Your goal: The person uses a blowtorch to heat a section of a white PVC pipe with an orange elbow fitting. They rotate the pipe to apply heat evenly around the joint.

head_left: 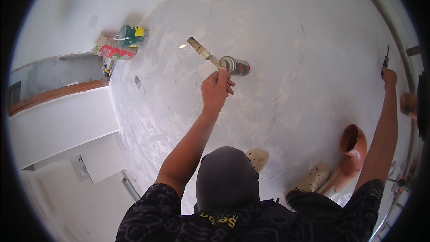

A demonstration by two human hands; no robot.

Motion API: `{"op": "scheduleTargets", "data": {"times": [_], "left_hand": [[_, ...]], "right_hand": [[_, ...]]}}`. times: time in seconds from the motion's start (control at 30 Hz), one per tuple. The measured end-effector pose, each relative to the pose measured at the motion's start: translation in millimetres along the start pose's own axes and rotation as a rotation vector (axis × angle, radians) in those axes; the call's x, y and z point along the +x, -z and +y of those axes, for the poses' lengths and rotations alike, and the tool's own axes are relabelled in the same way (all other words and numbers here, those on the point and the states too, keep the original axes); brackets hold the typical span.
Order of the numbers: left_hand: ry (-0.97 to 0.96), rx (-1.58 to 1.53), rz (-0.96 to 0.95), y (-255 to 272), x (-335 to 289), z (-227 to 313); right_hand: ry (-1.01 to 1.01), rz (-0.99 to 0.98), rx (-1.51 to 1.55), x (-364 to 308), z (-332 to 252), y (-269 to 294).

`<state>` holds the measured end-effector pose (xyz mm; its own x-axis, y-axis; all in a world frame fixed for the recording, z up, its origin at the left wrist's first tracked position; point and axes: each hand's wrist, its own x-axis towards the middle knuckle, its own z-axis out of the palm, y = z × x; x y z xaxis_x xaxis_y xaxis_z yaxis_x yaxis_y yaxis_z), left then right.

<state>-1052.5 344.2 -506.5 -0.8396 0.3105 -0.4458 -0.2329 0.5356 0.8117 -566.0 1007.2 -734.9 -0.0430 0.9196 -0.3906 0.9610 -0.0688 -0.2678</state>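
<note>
My left hand [215, 88] is closed around the valve end of a gas torch [201, 50], held out over the floor. Its dark canister [239, 66] lies sideways, and the nozzle points to the upper left. A small bright orange-white spot, which looks like a flame, shows at the nozzle's tip. At the far right, my right arm is stretched out. That hand [389, 79] grips a slim tool with a dark handle and a thin shaft [387, 51]; I cannot make out its exact kind.
A glazed orange-brown pipe elbow [354, 148] stands beside my beige clogs [316, 178]. At the upper left, a green bucket [129, 36] rests by a red-and-beige sack [112, 50]. The grey floor [268, 98] is patchy. A long dark edge [396, 31] runs down the right side.
</note>
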Motion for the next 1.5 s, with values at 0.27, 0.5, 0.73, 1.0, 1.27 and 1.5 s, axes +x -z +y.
{"op": "scheduleTargets", "data": {"times": [0.27,0.5,0.73,1.0,1.27,1.5], "left_hand": [[0.097,0.036,-0.114,7,-30,8],[-0.172,0.576,-1.053,-203,-162,-7],[-0.442,0.811,-1.378,-420,-347,-49],[-0.211,0.068,-1.017,-624,-569,-265],[-0.156,0.133,-0.938,-644,-628,-310],[-0.252,0.013,-0.891,-665,-623,-339]], "right_hand": [[0.078,-0.328,0.695,-263,12,119],[-0.201,-0.465,0.774,-475,207,235],[-0.327,-0.264,0.529,-654,431,186],[0.103,0.2,0.249,-704,667,25],[0.179,0.194,0.253,-728,713,18],[0.162,0.26,0.26,-712,725,12]]}}
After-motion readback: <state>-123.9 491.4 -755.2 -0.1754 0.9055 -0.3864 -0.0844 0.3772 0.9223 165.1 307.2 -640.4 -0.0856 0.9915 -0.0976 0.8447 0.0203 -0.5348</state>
